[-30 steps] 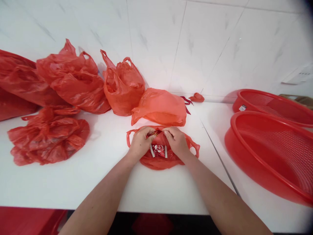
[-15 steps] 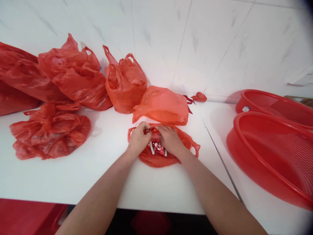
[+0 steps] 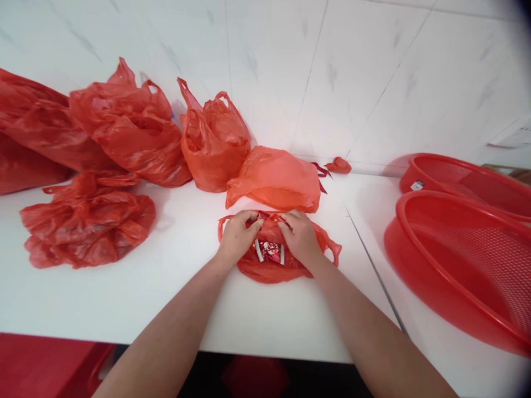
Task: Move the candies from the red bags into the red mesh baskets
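A red plastic bag (image 3: pixel 269 273) lies spread on the white table in front of me, its handle loops out to both sides. Inside it sits a small red packet with white print and pale ends (image 3: pixel 270 252). My left hand (image 3: pixel 239 237) is closed at the bag's far side, thumb and fingers pinching a dark red piece with gold marks (image 3: pixel 261 216). Facing it, my right hand (image 3: pixel 299 235) is closed too, fingertips on red material with a bit of gold showing. The fingers partly hide what each hand holds.
Several filled red plastic bags (image 3: pixel 215 143) line the wall; a crumpled one (image 3: pixel 89 221) lies at left. A red bag with a dark ribbon (image 3: pixel 277 177) is just beyond my hands. Two red mesh baskets (image 3: pixel 448 265) stand at right, past a table seam (image 3: pixel 375 271).
Half a second ago my right hand lay flatter and further left over the bag; now it has drawn back right with thumb and fingers pinched. The packet in the bag stays about where it was.
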Demonstrator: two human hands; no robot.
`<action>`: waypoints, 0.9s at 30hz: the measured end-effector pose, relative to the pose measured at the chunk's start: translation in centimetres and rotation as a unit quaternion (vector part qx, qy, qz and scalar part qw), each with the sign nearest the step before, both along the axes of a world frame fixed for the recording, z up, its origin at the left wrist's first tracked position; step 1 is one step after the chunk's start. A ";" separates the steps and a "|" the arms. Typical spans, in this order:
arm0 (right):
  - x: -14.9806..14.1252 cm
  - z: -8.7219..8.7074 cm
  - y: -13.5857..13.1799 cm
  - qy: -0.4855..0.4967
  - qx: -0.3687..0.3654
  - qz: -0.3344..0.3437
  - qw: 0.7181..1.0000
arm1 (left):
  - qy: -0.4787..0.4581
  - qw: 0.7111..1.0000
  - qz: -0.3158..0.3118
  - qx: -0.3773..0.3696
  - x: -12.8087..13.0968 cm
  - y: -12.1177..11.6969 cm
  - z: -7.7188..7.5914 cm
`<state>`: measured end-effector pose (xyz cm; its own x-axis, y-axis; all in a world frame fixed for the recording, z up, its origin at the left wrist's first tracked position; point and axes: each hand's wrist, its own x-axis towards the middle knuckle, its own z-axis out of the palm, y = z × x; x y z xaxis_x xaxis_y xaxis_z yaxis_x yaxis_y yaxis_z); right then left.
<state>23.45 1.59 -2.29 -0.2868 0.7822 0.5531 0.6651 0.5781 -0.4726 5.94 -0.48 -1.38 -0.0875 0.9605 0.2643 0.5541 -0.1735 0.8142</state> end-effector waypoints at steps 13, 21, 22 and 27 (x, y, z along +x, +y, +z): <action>-0.2 0.7 -0.8 0.013 -0.029 0.003 0.999 | -0.050 0.998 -0.025 0.030 0.1 0.0 -0.4; -0.2 0.4 -0.5 0.015 -0.022 0.005 1.000 | -0.065 0.998 -0.010 0.013 0.3 0.0 -0.4; -0.2 0.4 -0.5 0.024 -0.020 0.003 1.000 | -0.072 0.997 -0.015 0.008 0.3 0.0 -0.4; -0.1 0.5 -0.6 0.059 -0.028 0.021 0.998 | -0.120 0.990 -0.067 -0.007 0.6 -0.2 -0.4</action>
